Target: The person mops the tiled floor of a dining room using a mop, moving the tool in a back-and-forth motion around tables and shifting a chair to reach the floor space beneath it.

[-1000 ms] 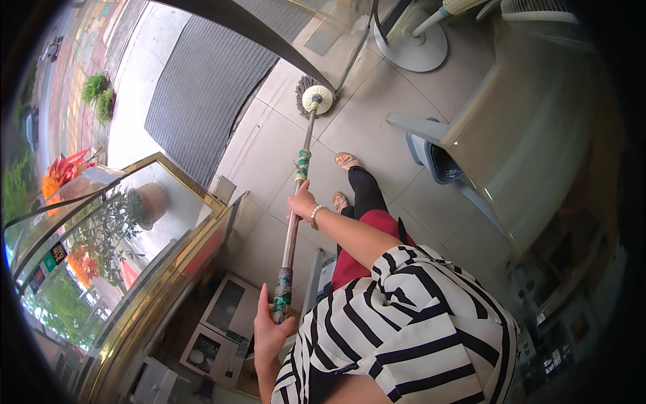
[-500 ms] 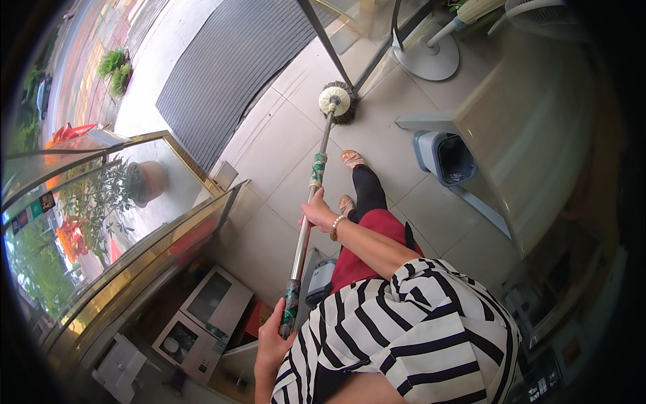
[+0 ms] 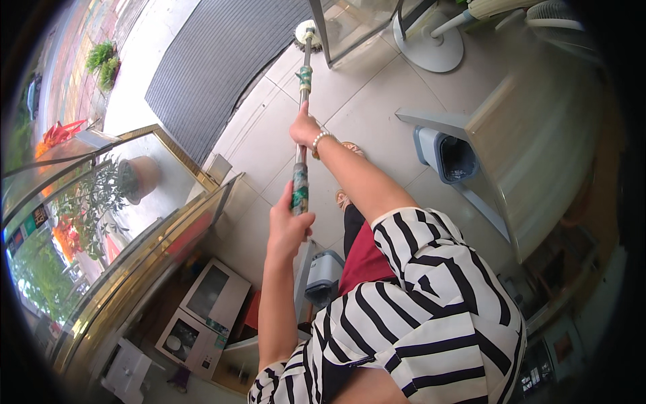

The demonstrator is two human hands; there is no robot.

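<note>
Mop (image 3: 305, 79) clasped in my left hand (image 3: 288, 225) and right hand (image 3: 307, 129) might hit the top-centre post (image 3: 322, 32) if I veer right.

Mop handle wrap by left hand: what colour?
The handle wrap is mottled green and grey; head view.

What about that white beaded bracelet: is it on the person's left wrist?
No, the white beaded bracelet circles the wrist of the right hand, which grasps the silver metal mop pole, while the left hand wears none.
</note>
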